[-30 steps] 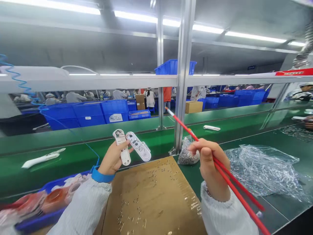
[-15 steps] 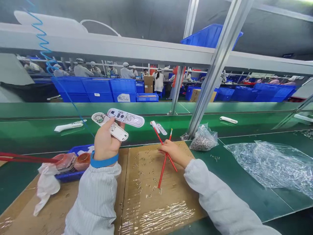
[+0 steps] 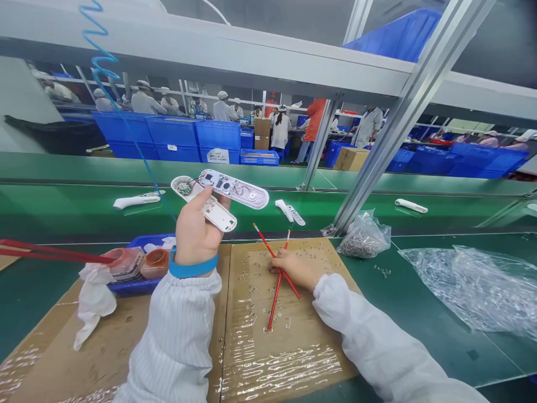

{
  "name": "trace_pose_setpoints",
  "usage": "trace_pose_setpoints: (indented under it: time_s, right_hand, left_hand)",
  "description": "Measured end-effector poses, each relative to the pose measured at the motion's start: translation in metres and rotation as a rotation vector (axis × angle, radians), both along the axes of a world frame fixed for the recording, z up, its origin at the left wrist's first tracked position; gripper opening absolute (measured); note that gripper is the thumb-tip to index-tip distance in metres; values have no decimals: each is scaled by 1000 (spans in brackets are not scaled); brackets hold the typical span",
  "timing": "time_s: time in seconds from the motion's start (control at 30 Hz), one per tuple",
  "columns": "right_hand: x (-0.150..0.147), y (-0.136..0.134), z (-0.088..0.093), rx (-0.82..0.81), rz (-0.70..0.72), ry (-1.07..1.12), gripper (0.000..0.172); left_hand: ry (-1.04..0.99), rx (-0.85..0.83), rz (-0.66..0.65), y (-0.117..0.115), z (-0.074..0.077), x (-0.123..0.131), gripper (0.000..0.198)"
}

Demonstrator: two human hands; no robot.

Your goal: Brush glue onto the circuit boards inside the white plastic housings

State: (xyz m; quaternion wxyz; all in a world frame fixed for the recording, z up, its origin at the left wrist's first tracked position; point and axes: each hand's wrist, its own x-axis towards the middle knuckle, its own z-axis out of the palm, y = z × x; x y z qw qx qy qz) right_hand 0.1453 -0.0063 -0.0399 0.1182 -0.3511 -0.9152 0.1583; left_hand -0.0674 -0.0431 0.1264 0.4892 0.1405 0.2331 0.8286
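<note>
The left hand [image 3: 197, 229] was raised left of centre, gripping two opened white plastic device housings [image 3: 254, 196] with circuit boards [image 3: 222, 183]; the right hand [image 3: 291, 268], low over the cardboard sheet [image 3: 289, 358], pinched crossed red chopsticks [image 3: 277, 299].

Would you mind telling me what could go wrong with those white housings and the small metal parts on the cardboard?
Two risks seem likely. The left hand grips two white plastic housings loosely at their ends, so one might slip, and the exposed thin wires could snag or pull. The red chopsticks in the right hand lie among loose small metal parts, which could be nudged off the cardboard sheet onto the green work surface.
</note>
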Motion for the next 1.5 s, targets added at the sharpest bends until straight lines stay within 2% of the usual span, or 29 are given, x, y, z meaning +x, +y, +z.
trace_pose_setpoints:
  time_s: [0.1, 0.17, 0.33, 0.47, 0.57, 0.67, 0.77, 0.9, 1.07, 1.27, 1.37, 1.5]
  right_hand:
    - [1, -5, 9, 29, 7, 66, 14]
    - [6, -10, 22, 71, 0, 137, 15]
    - [37, -25, 68, 248, -83, 385, 19]
    - [53, -39, 101, 399, -167, 625, 9]
    - [45, -51, 120, 430, -200, 751, 2]
    - [25, -60, 132, 329, -203, 844, 3]
    - [3, -65, 137, 231, -197, 825, 6]
    - [-15, -65, 136, 180, -226, 740, 9]
    - [-18, -65, 138, 110, -270, 701, 8]
    - [-25, -69, 142, 53, -317, 677, 10]
    - [-36, -73, 135, 101, -381, 712, 11]
    - [-54, -78, 118, 314, -430, 733, 16]
  left_hand:
    - [8, 6, -20, 0, -3, 2, 15]
    - [24, 6, -29, 0, -4, 4, 16]
    - [43, 28, -32, -1, -7, 13, 20]
    - [23, -10, -15, -1, -12, 27, 20]
    - [30, 4, 11, -1, -19, 41, 19]
    - [65, 65, 43, -3, -28, 58, 21]
    - [104, 117, 113, -8, -33, 73, 25]
    - [137, 150, 209, -14, -36, 85, 30]
    - [192, 168, 299, -16, -41, 88, 29]
    - [252, 137, 349, -15, -47, 87, 31]
    - [223, 117, 376, -14, -46, 86, 27]
    - [126, 131, 370, -12, -40, 82, 25]
